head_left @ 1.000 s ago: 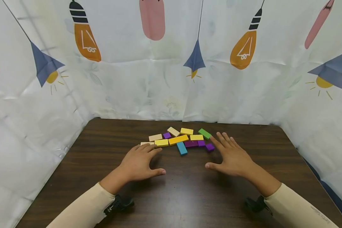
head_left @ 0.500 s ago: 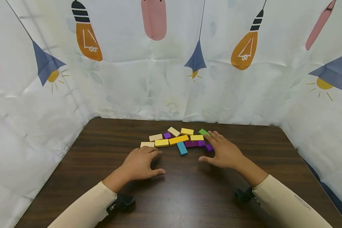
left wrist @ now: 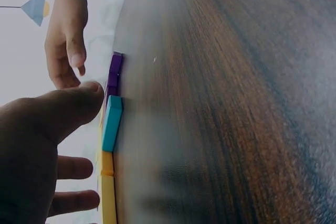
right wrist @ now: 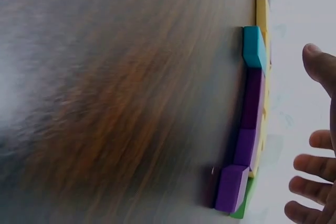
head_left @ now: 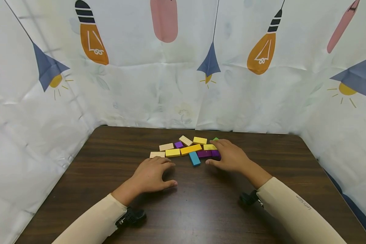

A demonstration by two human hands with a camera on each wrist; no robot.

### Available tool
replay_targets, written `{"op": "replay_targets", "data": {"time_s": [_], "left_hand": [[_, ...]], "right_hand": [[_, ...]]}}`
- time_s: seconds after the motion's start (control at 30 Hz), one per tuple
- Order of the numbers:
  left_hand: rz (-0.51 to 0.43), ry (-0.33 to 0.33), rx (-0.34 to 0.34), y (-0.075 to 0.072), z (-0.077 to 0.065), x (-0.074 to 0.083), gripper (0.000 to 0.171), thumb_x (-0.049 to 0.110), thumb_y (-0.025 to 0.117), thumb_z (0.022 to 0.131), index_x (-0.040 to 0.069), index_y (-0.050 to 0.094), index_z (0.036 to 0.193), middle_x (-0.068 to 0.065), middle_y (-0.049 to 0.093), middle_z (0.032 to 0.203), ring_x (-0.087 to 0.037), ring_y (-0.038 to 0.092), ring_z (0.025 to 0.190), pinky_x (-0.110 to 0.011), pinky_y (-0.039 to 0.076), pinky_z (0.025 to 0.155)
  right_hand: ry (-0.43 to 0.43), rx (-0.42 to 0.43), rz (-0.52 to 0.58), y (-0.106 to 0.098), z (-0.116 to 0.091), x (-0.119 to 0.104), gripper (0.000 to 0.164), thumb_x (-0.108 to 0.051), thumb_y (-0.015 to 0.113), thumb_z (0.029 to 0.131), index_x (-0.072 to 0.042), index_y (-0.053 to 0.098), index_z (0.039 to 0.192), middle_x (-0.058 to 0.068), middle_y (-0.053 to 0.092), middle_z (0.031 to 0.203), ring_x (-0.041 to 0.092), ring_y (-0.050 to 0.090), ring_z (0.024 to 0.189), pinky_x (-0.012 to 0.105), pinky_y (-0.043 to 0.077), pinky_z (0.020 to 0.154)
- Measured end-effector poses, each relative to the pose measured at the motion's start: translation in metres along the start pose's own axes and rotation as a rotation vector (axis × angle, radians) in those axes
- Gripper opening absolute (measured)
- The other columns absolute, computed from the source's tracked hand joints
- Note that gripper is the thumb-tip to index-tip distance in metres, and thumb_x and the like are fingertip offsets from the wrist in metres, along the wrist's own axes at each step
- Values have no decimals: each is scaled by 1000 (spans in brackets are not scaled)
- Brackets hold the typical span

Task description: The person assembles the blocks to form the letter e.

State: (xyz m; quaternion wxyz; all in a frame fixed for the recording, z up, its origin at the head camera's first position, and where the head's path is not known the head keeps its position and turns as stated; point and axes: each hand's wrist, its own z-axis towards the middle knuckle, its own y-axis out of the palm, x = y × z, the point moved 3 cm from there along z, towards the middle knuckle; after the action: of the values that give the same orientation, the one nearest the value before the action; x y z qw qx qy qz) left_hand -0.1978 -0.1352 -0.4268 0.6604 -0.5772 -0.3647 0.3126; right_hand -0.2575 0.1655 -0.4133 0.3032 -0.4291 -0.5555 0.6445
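Note:
Small wooden blocks lie in a loose cluster on the table. My left hand (head_left: 152, 174), fingers loosely spread and thumb apart, hovers at the near side of a plain wood block (head_left: 157, 154). Beside that block is a yellow block (head_left: 172, 153). My right hand (head_left: 230, 157) reaches over the cluster's right end with relaxed fingers and holds nothing. It partly covers a green block (head_left: 215, 139) and hides the outermost purple block (right wrist: 231, 190) from the head view. Between the hands are a blue block (head_left: 194, 159), an orange-yellow block (head_left: 191, 149) and a dark purple block (head_left: 204, 154).
The dark wood-grain table (head_left: 183, 210) runs back to a white printed curtain (head_left: 128, 91) that hangs behind it and at both sides. More blocks lie along the cluster's back, among them a plain one (head_left: 186, 140) and a yellow one (head_left: 199, 140).
My right hand has moved left and slightly away from me, now over the green and outer purple blocks. The left hand has drawn back slightly, uncovering more of the plain block. The blocks have not moved.

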Motion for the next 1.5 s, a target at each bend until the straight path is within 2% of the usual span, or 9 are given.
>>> {"op": "replay_targets", "data": {"time_s": [0.33, 0.9, 1.1, 1.37, 1.5], "left_hand": [[-8, 12, 24, -2, 3, 1, 64, 61, 73, 86, 21, 67, 135, 0, 65, 133, -26, 58, 125, -52, 46, 103], [-13, 49, 52, 1, 8, 3, 62, 59, 74, 86, 20, 67, 134, 0, 65, 132, -26, 60, 121, -52, 48, 99], [-15, 50, 50, 1, 7, 4, 61, 59, 74, 86, 21, 68, 134, 0, 66, 131, -26, 60, 121, -51, 48, 98], [-14, 50, 51, 1, 7, 3, 60, 58, 75, 86, 20, 68, 133, 0, 66, 131, -26, 60, 121, -51, 49, 98], [-14, 49, 54, 2, 6, 3, 60, 58, 74, 86, 21, 68, 133, 0, 66, 131, -25, 60, 122, -51, 49, 98]], "right_hand": [[-13, -11, 27, 5, 22, -3, 81, -63, 67, 91, -11, 50, 151, 12, 51, 151, 32, 43, 141, 55, 39, 111], [-122, 16, 21, 15, 52, -13, 50, -37, 70, 98, -10, 63, 140, 10, 60, 140, 31, 49, 133, 48, 40, 111], [-128, 7, 10, 20, 60, -16, 44, -35, 69, 100, -13, 65, 138, 7, 62, 138, 29, 51, 130, 46, 41, 109], [-145, -3, -31, 21, 69, -22, 38, -33, 69, 100, -12, 70, 132, 7, 66, 131, 29, 55, 124, 44, 44, 107], [-131, -23, -34, 22, 72, -25, 36, -32, 69, 100, -13, 71, 130, 7, 67, 129, 28, 56, 119, 43, 47, 101]]}}
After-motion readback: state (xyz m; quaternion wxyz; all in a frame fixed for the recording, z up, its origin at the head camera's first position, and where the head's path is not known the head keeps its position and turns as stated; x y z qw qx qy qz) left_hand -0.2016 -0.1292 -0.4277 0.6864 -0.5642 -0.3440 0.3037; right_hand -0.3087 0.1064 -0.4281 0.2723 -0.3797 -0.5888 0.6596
